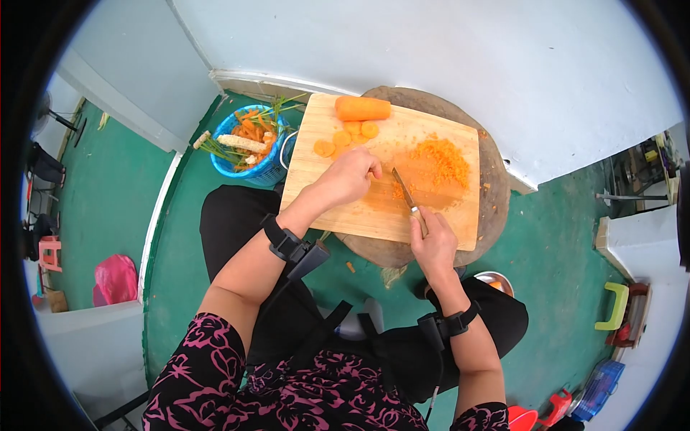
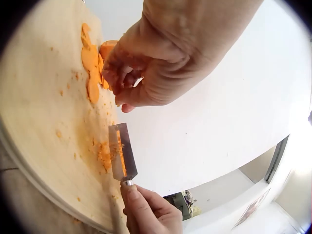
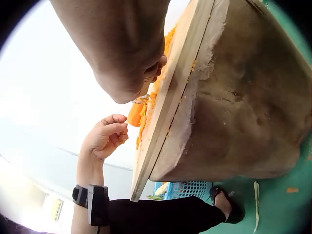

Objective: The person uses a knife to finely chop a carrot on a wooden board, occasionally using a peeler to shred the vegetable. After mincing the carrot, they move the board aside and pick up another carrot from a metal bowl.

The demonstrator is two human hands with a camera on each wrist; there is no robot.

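My right hand [image 1: 435, 243] grips the wooden handle of a knife [image 1: 405, 188], its blade held over the cutting board [image 1: 309, 194]. Chopped orange bits [image 1: 444, 162] lie spread to the right of the blade. My left hand [image 1: 348, 177], fingers curled in, is left of the knife tip and above the board; in the left wrist view the left hand [image 2: 151, 68] has small orange crumbs at its fingertips, and nothing larger shows in it. Carrot slices [image 1: 342, 138] and a thick carrot piece [image 1: 362, 108] lie at the board's far left.
The board rests on a round wooden stump [image 1: 496, 172]. A blue basket [image 1: 267, 172] with peelings and a corn cob stands left of it on the green floor. A white wall [image 1: 460, 50] rises behind the stump. Near my right knee is a metal bowl [image 1: 507, 281].
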